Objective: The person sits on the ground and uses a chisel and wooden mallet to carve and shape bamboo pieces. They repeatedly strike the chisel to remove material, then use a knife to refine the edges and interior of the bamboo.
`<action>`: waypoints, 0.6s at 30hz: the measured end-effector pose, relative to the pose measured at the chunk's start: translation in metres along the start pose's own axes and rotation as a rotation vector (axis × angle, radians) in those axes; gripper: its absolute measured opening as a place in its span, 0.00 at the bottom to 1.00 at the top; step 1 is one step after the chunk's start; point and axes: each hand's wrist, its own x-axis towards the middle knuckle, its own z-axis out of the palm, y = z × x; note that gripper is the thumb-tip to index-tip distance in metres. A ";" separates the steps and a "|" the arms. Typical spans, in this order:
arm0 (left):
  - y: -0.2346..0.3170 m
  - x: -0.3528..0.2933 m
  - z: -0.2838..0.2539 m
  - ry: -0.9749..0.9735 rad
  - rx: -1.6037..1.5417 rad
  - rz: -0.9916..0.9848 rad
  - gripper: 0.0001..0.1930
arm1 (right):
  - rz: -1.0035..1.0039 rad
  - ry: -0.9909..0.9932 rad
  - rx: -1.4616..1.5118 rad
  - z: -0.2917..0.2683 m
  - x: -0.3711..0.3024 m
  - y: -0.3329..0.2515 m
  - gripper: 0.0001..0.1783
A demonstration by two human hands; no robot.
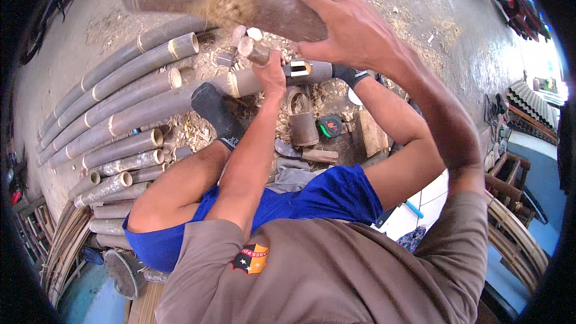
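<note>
Raised at the top, a thick brown bamboo length point(288, 15) has a frayed tan band round its middle and is smeared by motion. My right hand point(348, 30) is closed round its right end. Below it, my left hand point(271, 77) grips a short, round wooden handle point(254, 51); the tool's working end is hidden. That hand is over a long bamboo pole point(174, 102) lying across in front of me. A pale-edged rectangular slot point(299, 68) is cut in the pole, just right of my left hand. My socked feet point(213, 108) rest against the pole.
Several bamboo poles point(138, 66) lie side by side at left, with shorter lengths point(123, 145) nearer me. Between my legs are a cut bamboo piece point(303, 123), a tape measure point(330, 126) and a wood block point(371, 133). Wood chips point(201, 67) litter the floor. Wooden racks stand at right.
</note>
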 end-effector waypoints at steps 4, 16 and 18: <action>-0.008 0.047 -0.009 -0.075 -0.086 -0.224 0.08 | 0.164 0.030 0.217 0.005 -0.022 -0.001 0.51; 0.001 -0.019 -0.035 0.066 -0.198 -0.042 0.06 | 0.205 0.040 0.238 0.026 -0.057 0.008 0.52; 0.003 -0.025 -0.029 0.081 -0.215 -0.037 0.08 | 0.143 0.048 0.223 0.019 -0.049 0.001 0.51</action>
